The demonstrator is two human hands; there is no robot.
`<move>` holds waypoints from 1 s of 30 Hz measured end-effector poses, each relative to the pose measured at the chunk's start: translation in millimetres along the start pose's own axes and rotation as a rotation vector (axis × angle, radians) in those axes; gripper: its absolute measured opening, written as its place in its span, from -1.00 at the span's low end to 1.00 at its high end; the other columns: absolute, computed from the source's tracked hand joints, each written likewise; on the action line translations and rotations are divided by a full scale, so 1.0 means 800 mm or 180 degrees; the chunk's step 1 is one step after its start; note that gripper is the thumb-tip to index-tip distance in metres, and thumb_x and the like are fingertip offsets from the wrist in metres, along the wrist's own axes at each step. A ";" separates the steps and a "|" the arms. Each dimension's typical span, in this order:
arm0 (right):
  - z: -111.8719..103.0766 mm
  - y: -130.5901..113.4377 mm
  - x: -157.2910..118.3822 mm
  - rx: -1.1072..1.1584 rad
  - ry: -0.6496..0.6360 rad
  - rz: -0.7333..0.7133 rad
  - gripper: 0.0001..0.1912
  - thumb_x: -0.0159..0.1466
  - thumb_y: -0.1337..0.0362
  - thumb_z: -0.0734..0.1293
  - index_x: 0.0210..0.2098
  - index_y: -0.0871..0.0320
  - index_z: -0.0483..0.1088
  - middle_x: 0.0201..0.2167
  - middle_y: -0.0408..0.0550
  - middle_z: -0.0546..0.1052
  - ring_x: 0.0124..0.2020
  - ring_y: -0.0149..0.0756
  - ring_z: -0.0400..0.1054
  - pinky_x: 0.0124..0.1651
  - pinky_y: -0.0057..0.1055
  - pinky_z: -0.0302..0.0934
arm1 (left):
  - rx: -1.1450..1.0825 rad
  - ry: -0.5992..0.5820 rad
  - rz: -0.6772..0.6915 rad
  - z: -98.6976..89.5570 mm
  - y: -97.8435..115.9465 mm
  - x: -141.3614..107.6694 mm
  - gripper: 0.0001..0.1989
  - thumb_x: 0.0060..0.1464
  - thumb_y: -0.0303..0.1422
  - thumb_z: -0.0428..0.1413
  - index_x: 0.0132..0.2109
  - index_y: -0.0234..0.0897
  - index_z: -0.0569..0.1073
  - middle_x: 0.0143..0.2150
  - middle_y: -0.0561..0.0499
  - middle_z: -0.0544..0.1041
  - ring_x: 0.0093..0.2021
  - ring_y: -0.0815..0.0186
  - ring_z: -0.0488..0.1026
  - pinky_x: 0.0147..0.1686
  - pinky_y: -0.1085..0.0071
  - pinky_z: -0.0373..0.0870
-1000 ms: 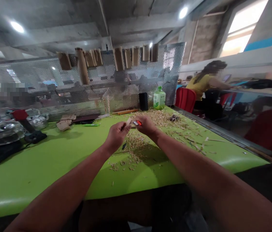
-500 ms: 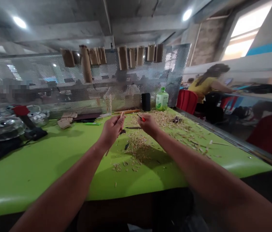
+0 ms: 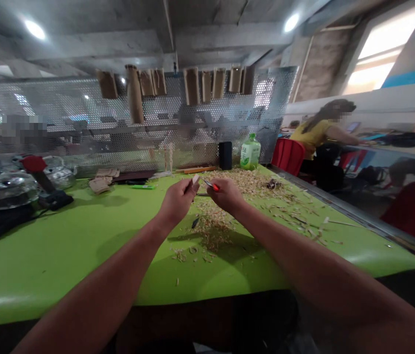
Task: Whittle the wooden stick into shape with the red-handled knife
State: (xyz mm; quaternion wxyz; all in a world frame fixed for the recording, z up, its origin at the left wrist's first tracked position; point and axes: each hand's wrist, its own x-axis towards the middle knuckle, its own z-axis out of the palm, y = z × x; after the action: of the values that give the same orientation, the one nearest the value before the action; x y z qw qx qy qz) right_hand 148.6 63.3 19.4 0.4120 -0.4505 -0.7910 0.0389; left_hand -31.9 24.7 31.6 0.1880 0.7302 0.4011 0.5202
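Observation:
My left hand (image 3: 178,200) is shut on a thin pale wooden stick (image 3: 195,180), whose tip shows above my fingers. My right hand (image 3: 225,194) grips a small knife with a red handle (image 3: 211,185), and its blade is thin and hard to make out. The two hands are close together above the lime-green table (image 3: 63,255). Beneath them lies a scatter of wood shavings (image 3: 210,226), which thickens into a heap (image 3: 242,181) behind my right hand. A small dark blade-like piece (image 3: 195,222) lies on the shavings under my left hand.
A perforated metal screen (image 3: 119,132) hung with several brown paper sleeves stands along the far table edge. A green bottle (image 3: 250,152), a black cup (image 3: 225,155) and a green marker (image 3: 143,187) stand or lie near it. Glass dishes (image 3: 1,184) sit left. A co-worker (image 3: 312,137) sits right, beyond the table's metal edge.
My hands have moved closer together, bringing the red-handled knife nearer the stick. The view has drifted slightly, shifting the scene to the right in the frame.

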 end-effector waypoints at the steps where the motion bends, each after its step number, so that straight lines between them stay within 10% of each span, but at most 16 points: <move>1: 0.001 -0.001 0.000 0.0022 -0.0033 0.0002 -0.75 0.20 0.26 0.19 -0.60 0.13 0.23 -0.63 -0.19 0.22 -0.53 -0.41 0.03 -0.45 -0.42 -0.17 | 0.0016 0.0020 0.0012 0.000 0.000 0.000 -0.61 0.22 -0.05 0.08 -0.39 -0.28 0.44 -0.52 0.06 0.30 -0.45 0.35 0.26 -0.44 0.45 0.29; 30: 0.001 -0.018 -0.004 -0.0151 -0.0183 0.0411 -0.76 0.21 0.29 0.22 -0.58 0.14 0.31 -0.63 -0.16 0.32 -0.55 -0.40 0.07 -0.46 -0.41 -0.16 | 0.0492 0.0080 0.0113 -0.002 0.002 -0.003 -0.70 0.24 -0.13 0.08 -0.30 -0.25 0.51 -0.46 0.00 0.44 -0.43 0.30 0.35 -0.41 0.42 0.25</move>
State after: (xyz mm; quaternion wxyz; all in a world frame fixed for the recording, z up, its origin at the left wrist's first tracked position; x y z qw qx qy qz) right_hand 139.3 52.9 23.3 0.3749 -0.5089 -0.7726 0.0595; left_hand -33.4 21.6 31.6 0.1168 0.7429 0.4293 0.5001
